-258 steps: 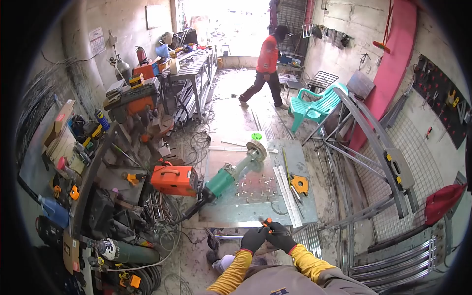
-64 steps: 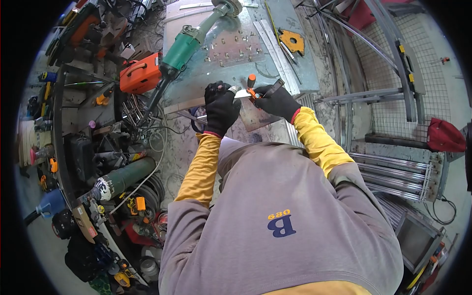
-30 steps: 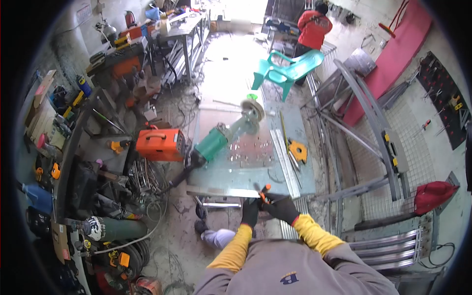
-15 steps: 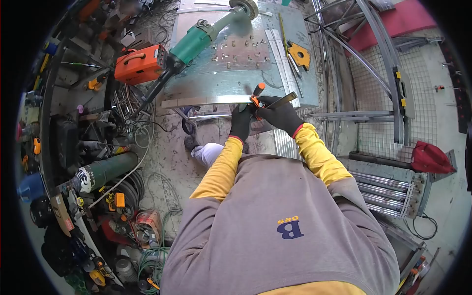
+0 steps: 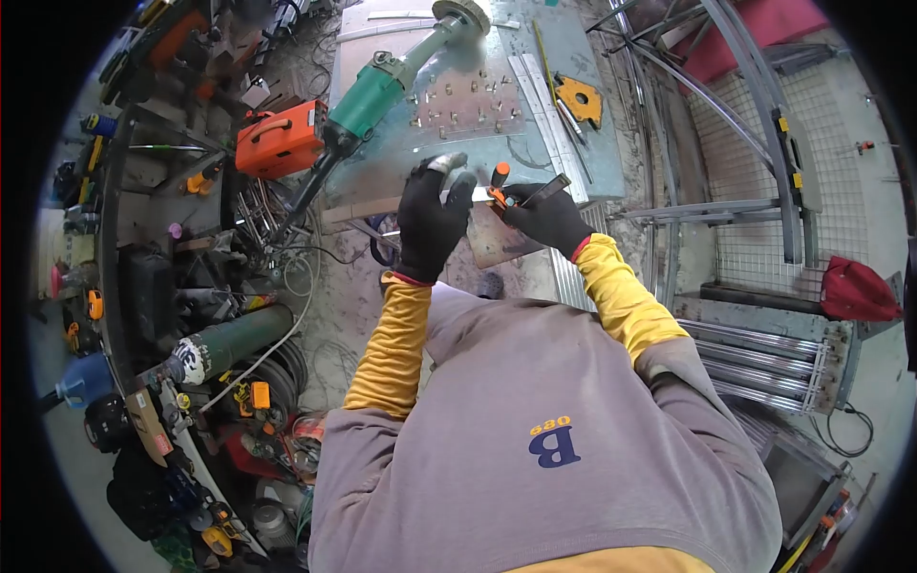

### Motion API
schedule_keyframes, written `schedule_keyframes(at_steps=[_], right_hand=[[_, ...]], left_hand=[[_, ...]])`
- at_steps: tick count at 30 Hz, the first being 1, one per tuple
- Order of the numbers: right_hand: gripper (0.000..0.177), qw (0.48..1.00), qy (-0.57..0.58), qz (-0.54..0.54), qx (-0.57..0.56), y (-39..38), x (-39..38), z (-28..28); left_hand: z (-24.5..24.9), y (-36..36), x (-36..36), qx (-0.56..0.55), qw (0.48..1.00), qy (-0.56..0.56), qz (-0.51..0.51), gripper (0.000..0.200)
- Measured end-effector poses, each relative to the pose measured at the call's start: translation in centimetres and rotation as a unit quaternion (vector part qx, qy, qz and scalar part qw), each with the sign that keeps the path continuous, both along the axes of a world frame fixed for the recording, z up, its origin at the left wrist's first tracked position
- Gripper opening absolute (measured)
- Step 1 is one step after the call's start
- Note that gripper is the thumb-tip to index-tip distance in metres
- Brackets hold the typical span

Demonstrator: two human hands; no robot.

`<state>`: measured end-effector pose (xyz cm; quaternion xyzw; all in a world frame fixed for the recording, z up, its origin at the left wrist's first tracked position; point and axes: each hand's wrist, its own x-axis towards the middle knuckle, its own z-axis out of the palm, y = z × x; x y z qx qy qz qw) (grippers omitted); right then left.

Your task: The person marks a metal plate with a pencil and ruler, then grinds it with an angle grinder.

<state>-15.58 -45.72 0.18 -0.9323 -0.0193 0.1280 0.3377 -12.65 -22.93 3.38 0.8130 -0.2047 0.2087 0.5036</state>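
Head view, metal-topped table [image 5: 377,164] as landmark.

Item: left hand [image 5: 432,222], black glove. Raised in front of the near edge of the table, fingers spread and curved; nothing visible in its grasp.

Item: right hand [image 5: 549,215], black glove. At the near edge of the table, right of the left hand; fingers closed around an orange-and-black tool [image 5: 499,197].

Item: the tool's orange handle [image 5: 501,172], upright at the near edge of the table. A dark flat bar [image 5: 547,191] juts out beside the right hand, slanting up to the right; whether it belongs to the tool cannot be told.

Item: pale flat strip [image 5: 368,206], along the table's near edge, left of the tool.

Item: green power tool [image 5: 369,98], slanting across the left part of the table, round disc [image 5: 462,15] at the far end.

Item: small metal pieces [image 5: 468,103], scattered over the table's middle.

Item: long pale strips [image 5: 540,105], on the table's right part.

Item: yellow flat piece with holes [image 5: 579,101], right of those strips, on the table.

Item: orange box [image 5: 281,140], just beside the table's left side.

Item: green cylinder [image 5: 244,339], lying left of the table and nearer the wearer.

Item: red cloth [image 5: 858,288], well apart, right of the table.
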Motion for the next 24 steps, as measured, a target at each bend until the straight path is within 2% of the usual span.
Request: schedule_keyframes(at_steps=[1, 2, 4, 5, 8, 9, 11, 12, 13, 14, 15, 16, 17, 18, 19, 20, 22, 24], right_hand=[[0.042, 1.000, -0.026, 0.002, -0.010, 0.0, 0.0, -0.2], [0.040, 0.998, -0.051, 0.003, -0.020, 0.0, -0.1, -0.3], [0.040, 0.999, -0.038, -0.004, -0.030, 0.1, -0.2, 0.3], [0.040, 0.999, -0.026, -0.008, -0.042, 0.3, -0.2, 0.6], [0.039, 0.996, -0.078, -0.005, -0.032, 0.0, -0.3, -0.4], [0.041, 0.998, -0.052, -0.002, -0.039, -0.1, -0.4, 0.0], [0.046, 0.996, -0.084, 0.001, -0.014, -0.2, -0.6, -0.6], [0.048, 0.995, -0.087, 0.006, -0.042, -0.3, -0.6, -1.3], [0.050, 0.989, -0.125, -0.013, -0.073, -0.2, -0.7, -2.2], [0.050, 0.992, -0.092, -0.009, -0.082, -0.3, -0.4, -2.5], [0.047, 0.995, -0.070, -0.013, -0.073, -0.1, -0.5, -1.5], [0.044, 0.993, -0.105, -0.013, -0.059, 0.2, -0.6, -0.6], [0.042, 0.992, -0.117, -0.013, -0.050, 0.4, -0.7, -0.1], [0.044, 0.997, -0.066, -0.014, -0.047, 0.7, -0.6, 0.7], [0.042, 0.994, -0.084, -0.017, -0.064, 0.6, -0.7, 0.1], [0.042, 0.991, -0.130, -0.021, -0.028, 0.4, -0.6, -1.4], [0.041, 0.994, -0.113, -0.012, -0.007, 0.6, -0.9, 1.1], [0.038, 0.991, -0.135, -0.019, -0.011, 0.4, -0.9, 0.4]], left_hand=[[1.1, -0.1, 0.6, -0.011, 0.998, 0.054, -0.041, 0.026], [2.4, -0.5, 0.9, -0.007, 0.998, 0.053, -0.044, 0.026], [4.3, -1.8, 1.4, -0.118, 0.962, 0.199, -0.145, 0.028], [2.2, -2.4, 2.2, -0.127, 0.950, 0.240, -0.154, 0.029], [1.5, -5.8, 1.4, -0.166, 0.937, 0.264, -0.159, 0.028], [1.2, -7.0, 0.9, -0.178, 0.942, 0.260, -0.115, 0.029], [-1.3, -8.8, 0.7, -0.211, 0.944, 0.250, -0.040, 0.030], [-0.4, -8.8, 0.7, -0.227, 0.918, 0.323, -0.038, 0.027], [-0.6, -9.3, 1.3, -0.293, 0.891, 0.342, -0.055, 0.024], [-0.4, -9.3, 2.1, -0.264, 0.931, 0.227, -0.109, 0.024], [-2.7, -7.0, 4.6, -0.020, 0.967, 0.123, -0.221, 0.026], [-1.4, -6.0, 5.6, -0.104, 0.887, 0.313, -0.322, 0.028], [-0.7, -5.8, 6.1, -0.111, 0.881, 0.269, -0.373, 0.025], [0.0, -5.4, 6.0, -0.082, 0.903, 0.203, -0.370, 0.029], [-0.8, -5.5, 5.9, -0.035, 0.931, 0.215, -0.292, 0.030], [-1.7, -6.3, 5.6, 0.011, 0.951, 0.225, -0.213, 0.031], [0.3, -8.7, 1.5, -0.136, 0.973, 0.183, -0.022, 0.029], [-1.1, -10.8, -0.7, -0.266, 0.940, 0.202, 0.062, 0.028]])
